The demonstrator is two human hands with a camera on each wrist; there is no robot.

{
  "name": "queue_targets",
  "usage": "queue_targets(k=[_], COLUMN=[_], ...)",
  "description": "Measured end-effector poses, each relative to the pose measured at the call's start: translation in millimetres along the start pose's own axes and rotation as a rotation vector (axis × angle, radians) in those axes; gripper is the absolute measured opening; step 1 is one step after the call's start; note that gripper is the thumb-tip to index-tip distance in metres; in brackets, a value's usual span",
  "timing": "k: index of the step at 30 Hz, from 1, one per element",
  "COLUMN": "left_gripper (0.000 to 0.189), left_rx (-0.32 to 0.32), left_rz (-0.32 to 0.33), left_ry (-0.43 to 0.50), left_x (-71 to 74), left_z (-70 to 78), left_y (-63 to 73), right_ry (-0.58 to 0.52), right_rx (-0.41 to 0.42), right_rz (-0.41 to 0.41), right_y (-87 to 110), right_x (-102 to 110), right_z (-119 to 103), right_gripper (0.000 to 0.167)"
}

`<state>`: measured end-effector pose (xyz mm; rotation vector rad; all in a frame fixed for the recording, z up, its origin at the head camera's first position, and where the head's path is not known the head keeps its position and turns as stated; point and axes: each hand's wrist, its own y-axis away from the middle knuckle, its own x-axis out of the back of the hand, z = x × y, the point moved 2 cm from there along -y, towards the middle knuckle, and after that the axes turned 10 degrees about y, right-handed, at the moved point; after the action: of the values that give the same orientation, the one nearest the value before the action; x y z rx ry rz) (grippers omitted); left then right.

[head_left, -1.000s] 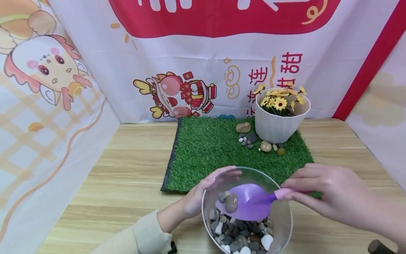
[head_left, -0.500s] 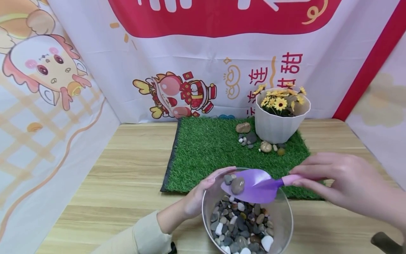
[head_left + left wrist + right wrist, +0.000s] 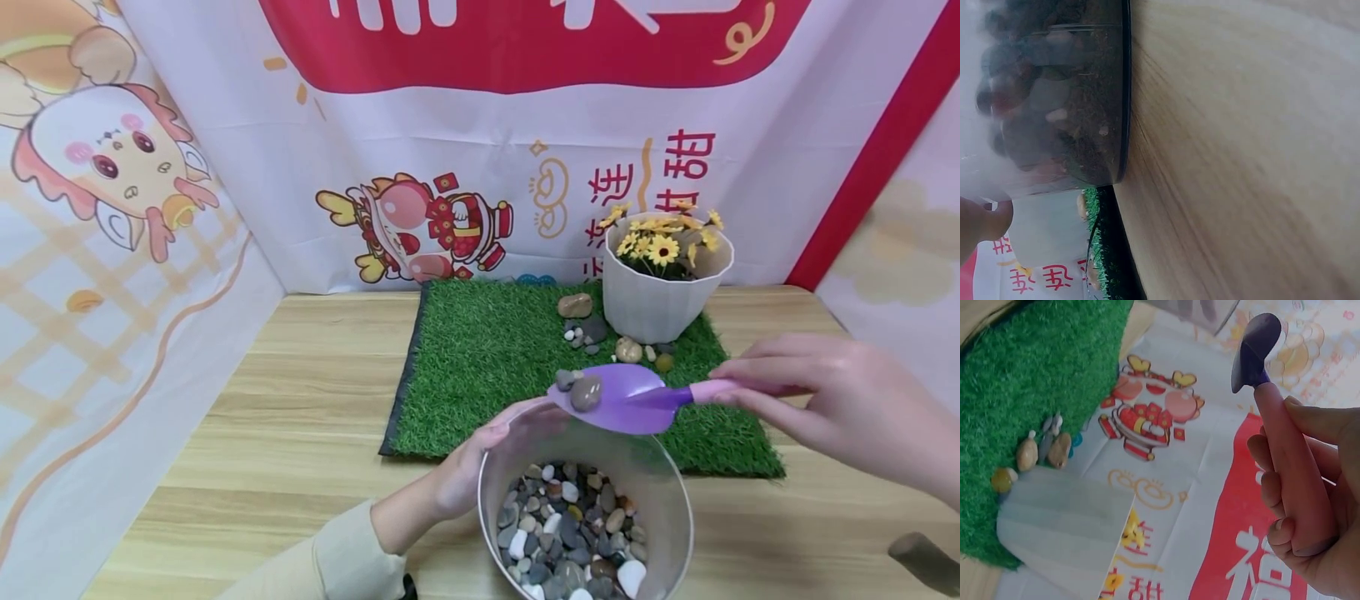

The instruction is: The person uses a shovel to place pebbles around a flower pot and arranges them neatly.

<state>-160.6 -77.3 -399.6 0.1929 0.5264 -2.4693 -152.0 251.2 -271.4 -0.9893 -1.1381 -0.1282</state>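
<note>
A purple trowel (image 3: pixel 626 404) with a pink handle carries several stones (image 3: pixel 581 390) on its blade. My right hand (image 3: pixel 817 387) grips the handle, with the fingers wrapped round it in the right wrist view. The blade is above the far rim of a clear bucket (image 3: pixel 678 517), which has many grey, white and brown pebbles (image 3: pixel 566 529) at its bottom. My left hand (image 3: pixel 468 467) holds the bucket's left side, its fingers following the curved wall and partly hidden behind it. The left wrist view shows the bucket's lower wall (image 3: pixel 1054 125) with blurred stones inside.
Behind the bucket lies a green turf mat (image 3: pixel 487 358) on the wooden table (image 3: pixel 285 400). A white flowerpot (image 3: pixel 660 300) with yellow flowers (image 3: pixel 663 247) stands at its back right, with several stones (image 3: pixel 575 306) around it. A printed cloth (image 3: pixel 465 125) hangs behind.
My right hand has raised the trowel with its stones from inside the bucket, away and slightly right, to above the far rim. The left hand has stayed on the bucket.
</note>
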Motion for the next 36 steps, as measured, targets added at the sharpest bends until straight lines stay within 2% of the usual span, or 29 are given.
queue_targets(k=[3,8,19,28,36], left_gripper=[0.066,0.066,0.066,0.066,0.066], left_rx=[0.02,0.009,0.015,0.035,0.041], left_rz=[0.031,0.026,0.031,0.042,0.043], left_ry=[-0.001,-0.005,0.01,-0.005,-0.014], left_x=[0.8,1.7,0.9,0.3,0.4], left_z=[-0.6,-1.1,-0.9,1.2,1.2], left_y=[1.0,0.8,-0.1,1.6,0.4], right_ry=[0.034,0.065,0.151,0.151,0.176], right_rx=[-0.037,-0.083,-0.238,-0.28,-0.282], right_rz=[-0.018,-0.03,-0.113,-0.171,-0.169], right_y=[1.8,5.3,25.8,52.1,75.1], right_x=[0.5,-0.6,-15.2,-36.4,-51.9], right_z=[8.9,23.3,61.4,91.2,117.4], right_gripper=[0.036,0.027,0.023,0.024,0.027])
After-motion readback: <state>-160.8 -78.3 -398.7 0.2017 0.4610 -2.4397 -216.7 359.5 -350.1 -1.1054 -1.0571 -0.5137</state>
